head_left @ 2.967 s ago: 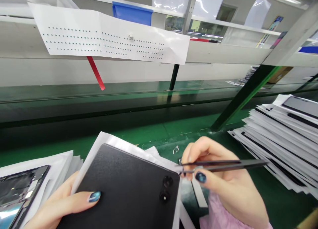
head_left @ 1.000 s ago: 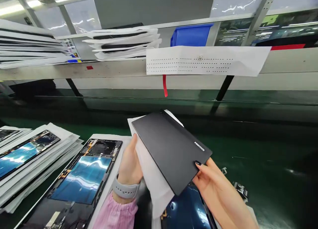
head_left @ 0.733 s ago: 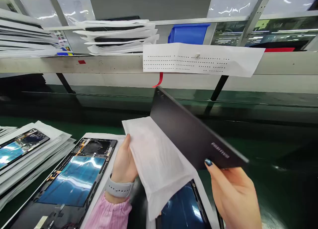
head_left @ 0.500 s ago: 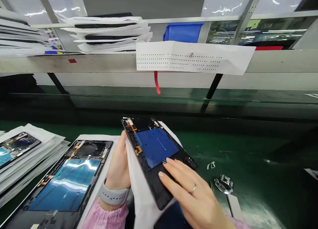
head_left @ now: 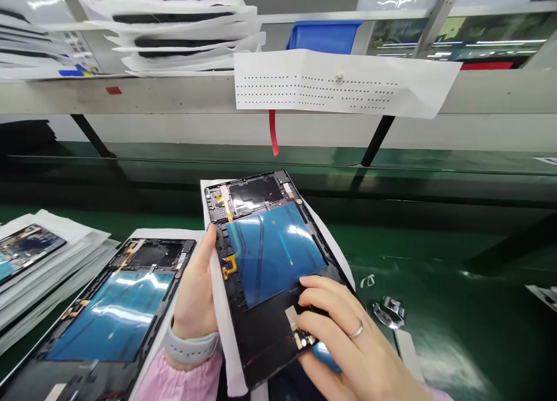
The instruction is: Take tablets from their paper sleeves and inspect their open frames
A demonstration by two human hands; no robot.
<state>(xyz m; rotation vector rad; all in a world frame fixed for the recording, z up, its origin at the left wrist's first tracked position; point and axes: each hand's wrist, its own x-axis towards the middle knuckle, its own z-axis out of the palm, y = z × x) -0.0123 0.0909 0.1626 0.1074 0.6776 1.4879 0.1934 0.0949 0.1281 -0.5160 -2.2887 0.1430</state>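
A green workbench (head_left: pixel 439 244) runs across the scene, with a long pale shelf (head_left: pixel 130 93) along its far side. On that shelf, towards the left, lies a pile of tablets in white paper sleeves (head_left: pixel 174 35). Just right of the pile sits a blue plastic bin (head_left: pixel 324 36), its contents out of sight. A white paper sheet printed with rows of small dots (head_left: pixel 343 82) hangs over the shelf's front edge, and a strip of red tape (head_left: pixel 273 133) dangles below it.

On the near left of the bench, another open tablet (head_left: pixel 117 299) lies on a white sheet, with more sleeved units stacked (head_left: pixel 52 262) further left. A small metal fitting (head_left: pixel 389 312) lies on the bench to the right.

The task's open tablet (head_left: pixel 265 256), a black frame with a glossy blue panel and an orange flex strip, is held tilted above a white paper sleeve (head_left: pixel 221 314) at the near centre. The hands are apart, one on each side of it. The left hand (head_left: pixel 194 296), with a grey watch (head_left: pixel 190 349) at the wrist, grips the left edge through the sleeve. The right hand (head_left: pixel 343 337), wearing a ring (head_left: pixel 357 331), curls over the lower right corner.
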